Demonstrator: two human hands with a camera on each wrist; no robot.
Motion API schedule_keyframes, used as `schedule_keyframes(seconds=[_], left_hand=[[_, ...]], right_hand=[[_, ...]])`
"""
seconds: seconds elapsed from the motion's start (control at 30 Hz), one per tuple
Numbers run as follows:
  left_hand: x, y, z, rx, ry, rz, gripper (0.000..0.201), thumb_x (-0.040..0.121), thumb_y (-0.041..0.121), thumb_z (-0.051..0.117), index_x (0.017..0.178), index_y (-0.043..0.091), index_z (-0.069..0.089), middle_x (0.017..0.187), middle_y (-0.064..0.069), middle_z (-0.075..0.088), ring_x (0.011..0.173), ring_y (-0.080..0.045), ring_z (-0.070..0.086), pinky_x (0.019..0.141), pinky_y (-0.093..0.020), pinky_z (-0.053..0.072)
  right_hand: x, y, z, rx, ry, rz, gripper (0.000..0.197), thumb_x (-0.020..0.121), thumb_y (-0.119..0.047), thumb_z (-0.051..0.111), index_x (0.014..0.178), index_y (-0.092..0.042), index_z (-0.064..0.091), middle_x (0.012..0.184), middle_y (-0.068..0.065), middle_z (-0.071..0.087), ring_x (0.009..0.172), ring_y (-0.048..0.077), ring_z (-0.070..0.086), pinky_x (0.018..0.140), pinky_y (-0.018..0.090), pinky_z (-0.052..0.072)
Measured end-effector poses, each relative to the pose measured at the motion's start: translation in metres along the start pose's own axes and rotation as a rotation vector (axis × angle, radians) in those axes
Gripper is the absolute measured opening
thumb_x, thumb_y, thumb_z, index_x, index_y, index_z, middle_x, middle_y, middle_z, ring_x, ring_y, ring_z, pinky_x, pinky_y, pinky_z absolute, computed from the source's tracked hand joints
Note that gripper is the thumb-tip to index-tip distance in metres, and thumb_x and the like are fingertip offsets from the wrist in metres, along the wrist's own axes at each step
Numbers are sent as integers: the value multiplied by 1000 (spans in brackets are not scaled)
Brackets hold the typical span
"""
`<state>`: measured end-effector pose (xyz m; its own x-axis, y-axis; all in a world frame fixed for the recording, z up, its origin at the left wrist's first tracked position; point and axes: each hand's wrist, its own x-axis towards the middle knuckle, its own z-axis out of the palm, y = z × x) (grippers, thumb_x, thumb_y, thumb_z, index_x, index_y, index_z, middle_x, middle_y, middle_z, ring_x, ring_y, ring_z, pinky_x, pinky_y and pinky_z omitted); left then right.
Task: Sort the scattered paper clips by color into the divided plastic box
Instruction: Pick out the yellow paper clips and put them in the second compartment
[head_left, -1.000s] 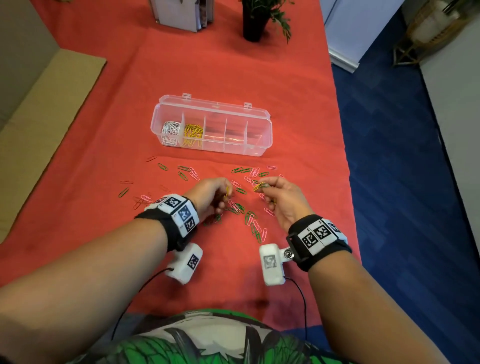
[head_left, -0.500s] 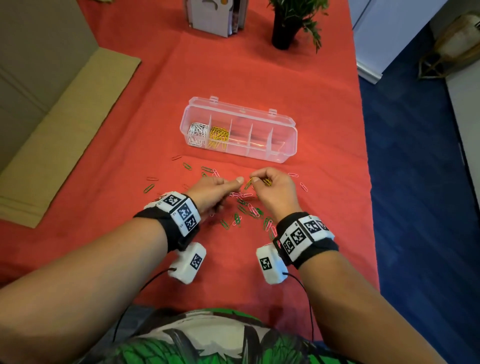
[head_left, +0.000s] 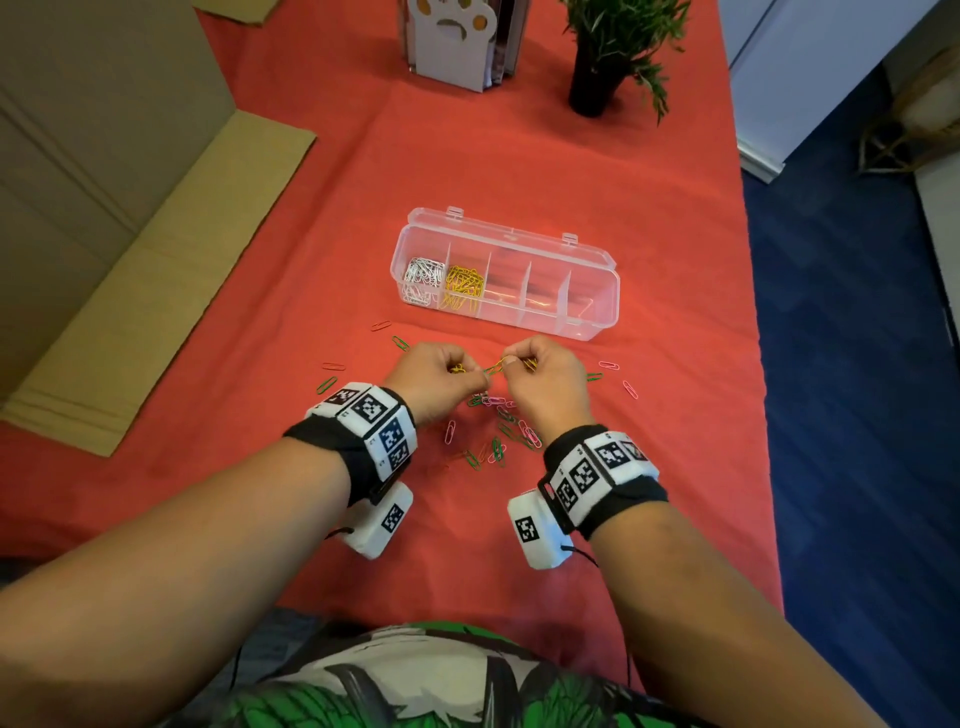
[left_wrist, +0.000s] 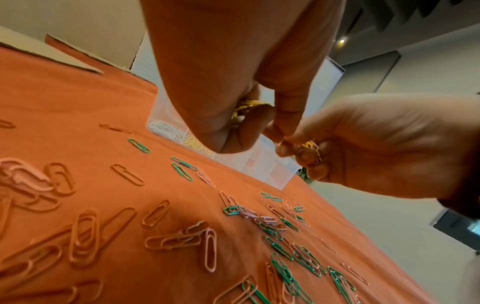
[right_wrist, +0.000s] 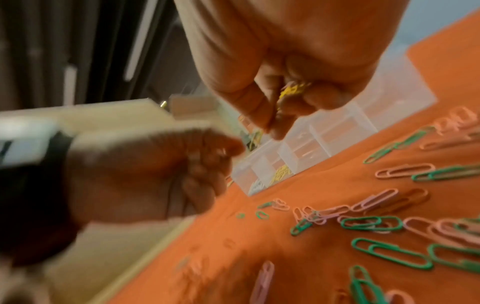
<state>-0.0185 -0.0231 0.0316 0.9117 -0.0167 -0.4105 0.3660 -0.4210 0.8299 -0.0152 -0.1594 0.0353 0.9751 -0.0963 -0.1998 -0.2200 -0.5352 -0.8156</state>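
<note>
The tabletop (head_left: 311, 519), draped in red cloth, is stretching out under my arms, with a flattened cardboard sheet (head_left: 156, 291) lying over its edge at nine o'clock. At twelve o'clock, a potted plant (head_left: 597, 62) is standing toward the far end, with a white paw-print holder (head_left: 457, 47) beside it toward eleven o'clock. The divided plastic box (head_left: 592, 291) is sitting open just past my hands at twelve o'clock, its lid tipped back; white paper clips (head_left: 423, 275) are filling its end compartment on the nine o'clock side, and yellow paper clips (head_left: 465, 283) are filling the one next to it, while I cannot tell what the others contain. My left hand (head_left: 436, 376) is curling around a small bunch of yellow clips (left_wrist: 244, 111), and my right hand (head_left: 545, 382) is curling around a second yellow bunch (right_wrist: 291, 92); both are hovering above the cloth, fingertips nearly meeting, and between them I am pinching a single yellow clip (head_left: 496, 366). Under and around my hands, the scattered paper clips (head_left: 498, 426) are lying loose on the cloth: green and pink ones are clustering at six o'clock from my knuckles, a few are straying toward nine o'clock, and a few more are lying toward three o'clock.
</note>
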Motion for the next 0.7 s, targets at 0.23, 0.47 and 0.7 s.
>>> schedule_keyframes(seconds=[0.23,0.47,0.7], left_hand=[[1,-1,-10,87,-24,50,23,77,15,66,57,20,57,45,5,42,41,-6,36,47,-22,29],[5,-3,-20,-409,-92,-195,20,80,2,55,62,10,59,42,6,35,37,-7,27,37,-13,20],[6,-6,-19,-535,-115,-210,22,84,2,49,64,7,57,39,9,33,34,-4,23,36,-13,18]], right_hand=[[8,-4,5,285,-81,293,22,74,2,60,66,-18,62,63,-6,59,52,4,48,48,15,36],[10,0,3,347,-124,183,12,85,-8,60,80,-17,65,73,-1,67,77,10,62,82,26,46],[4,-5,9,351,-288,82,20,86,-9,60,89,-27,65,95,3,66,84,7,54,78,21,40]])
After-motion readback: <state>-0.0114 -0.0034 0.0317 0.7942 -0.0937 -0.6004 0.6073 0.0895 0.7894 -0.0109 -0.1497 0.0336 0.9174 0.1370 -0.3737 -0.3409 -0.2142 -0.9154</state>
